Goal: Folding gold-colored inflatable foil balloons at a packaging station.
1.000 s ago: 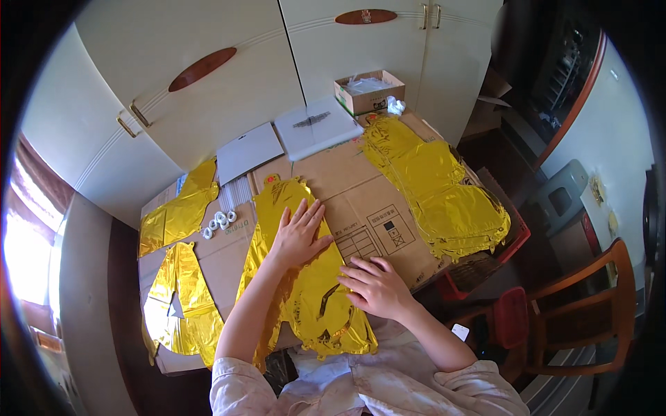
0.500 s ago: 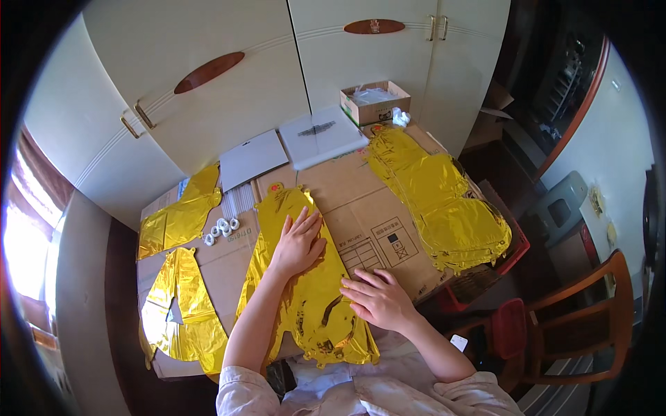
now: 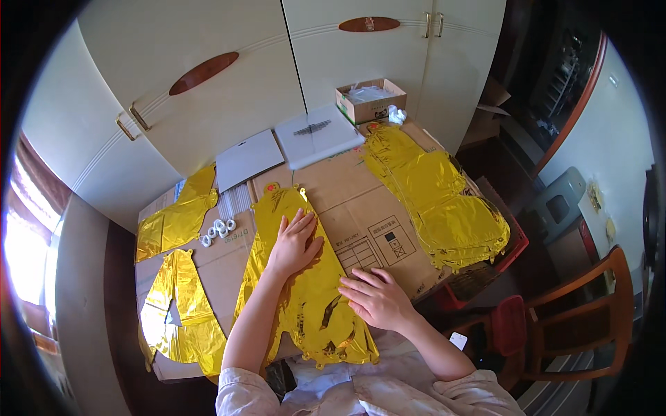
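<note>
A flat gold foil balloon [image 3: 305, 298] lies lengthwise on the cardboard-covered table [image 3: 368, 208] in front of me. My left hand [image 3: 295, 243] rests flat on its upper half, fingers spread. Lower down, my right hand [image 3: 374, 298] presses on the balloon's right edge, palm down with fingers pointing left. Neither hand grips anything.
More gold foil balloons lie at the right [image 3: 437, 201], the far left [image 3: 177, 218] and the near left [image 3: 182, 315]. Small white rolls [image 3: 218, 230] sit left of my hand. Two white flat packs [image 3: 318, 135] and an open cardboard box [image 3: 371, 100] stand by the cupboard doors. Wooden chair [image 3: 583, 312] at right.
The view has shifted slightly. My right hand has slid a little down and right along the balloon's edge. My left hand stays pressed on the upper part.
</note>
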`<state>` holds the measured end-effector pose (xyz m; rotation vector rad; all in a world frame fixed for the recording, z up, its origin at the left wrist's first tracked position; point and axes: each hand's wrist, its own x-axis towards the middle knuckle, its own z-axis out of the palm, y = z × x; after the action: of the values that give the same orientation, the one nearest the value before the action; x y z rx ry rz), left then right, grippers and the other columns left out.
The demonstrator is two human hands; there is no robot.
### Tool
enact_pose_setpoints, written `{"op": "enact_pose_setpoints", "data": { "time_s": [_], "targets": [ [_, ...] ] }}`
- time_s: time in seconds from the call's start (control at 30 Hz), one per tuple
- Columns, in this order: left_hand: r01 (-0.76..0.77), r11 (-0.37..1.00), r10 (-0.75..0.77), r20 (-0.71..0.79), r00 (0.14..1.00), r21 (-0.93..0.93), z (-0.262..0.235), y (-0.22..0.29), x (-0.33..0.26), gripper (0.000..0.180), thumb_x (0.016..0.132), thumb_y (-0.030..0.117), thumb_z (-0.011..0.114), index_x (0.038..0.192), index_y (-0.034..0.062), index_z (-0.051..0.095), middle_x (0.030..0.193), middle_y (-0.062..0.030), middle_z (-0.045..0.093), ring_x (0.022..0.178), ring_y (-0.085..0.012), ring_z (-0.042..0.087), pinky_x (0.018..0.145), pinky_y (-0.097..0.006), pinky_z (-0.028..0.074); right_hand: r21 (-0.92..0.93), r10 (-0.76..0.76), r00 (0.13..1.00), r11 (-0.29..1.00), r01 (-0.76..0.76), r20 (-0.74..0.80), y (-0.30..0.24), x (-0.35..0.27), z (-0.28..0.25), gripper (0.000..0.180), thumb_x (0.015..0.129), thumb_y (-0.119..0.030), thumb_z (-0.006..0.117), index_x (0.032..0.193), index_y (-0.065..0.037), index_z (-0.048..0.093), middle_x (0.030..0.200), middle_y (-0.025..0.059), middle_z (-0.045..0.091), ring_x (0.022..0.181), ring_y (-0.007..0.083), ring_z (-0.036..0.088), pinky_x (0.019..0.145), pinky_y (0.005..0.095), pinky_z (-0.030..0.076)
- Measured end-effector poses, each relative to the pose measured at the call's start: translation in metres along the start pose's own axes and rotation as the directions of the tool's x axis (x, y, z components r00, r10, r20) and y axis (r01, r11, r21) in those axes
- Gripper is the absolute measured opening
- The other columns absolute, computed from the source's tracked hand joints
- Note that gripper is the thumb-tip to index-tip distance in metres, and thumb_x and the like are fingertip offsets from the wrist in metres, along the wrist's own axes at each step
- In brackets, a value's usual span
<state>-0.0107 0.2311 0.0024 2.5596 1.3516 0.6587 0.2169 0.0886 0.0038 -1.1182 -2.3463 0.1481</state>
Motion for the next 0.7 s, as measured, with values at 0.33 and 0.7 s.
{"op": "enact_pose_setpoints", "data": {
  "time_s": [0.33,0.7],
  "targets": [
    [-0.031,0.988,0.026,0.037,0.999,0.151,-0.006,0.010,0.005,0.057,0.084,0.036,0.066,0.128,0.0007,0.057,0.131,-0.0132,0.057,0.137,-0.0321,0.040,0.113,-0.061,0.021,-0.024,-0.016,1.000,1.000,0.016,-0.001,0.000,-0.003,-0.002,0.030,0.087,-0.023,0.063,0.114,-0.013,0.070,0.129,0.0012,0.063,0.129,0.0252,0.050,0.104,0.0466,0.037],
    [-0.104,0.930,0.024,0.223,0.975,0.352,-0.027,0.006,0.023,0.099,0.068,0.070,0.066,0.138,0.0015,0.049,0.141,-0.0094,0.050,0.144,-0.0260,0.029,0.118,-0.057,0.014,-0.042,-0.034,0.999,0.999,0.035,0.022,0.001,-0.005,-0.003,0.033,0.086,-0.026,0.064,0.117,-0.013,0.069,0.129,0.0016,0.063,0.132,0.0267,0.047,0.107,0.0496,0.035]
  ]
}}
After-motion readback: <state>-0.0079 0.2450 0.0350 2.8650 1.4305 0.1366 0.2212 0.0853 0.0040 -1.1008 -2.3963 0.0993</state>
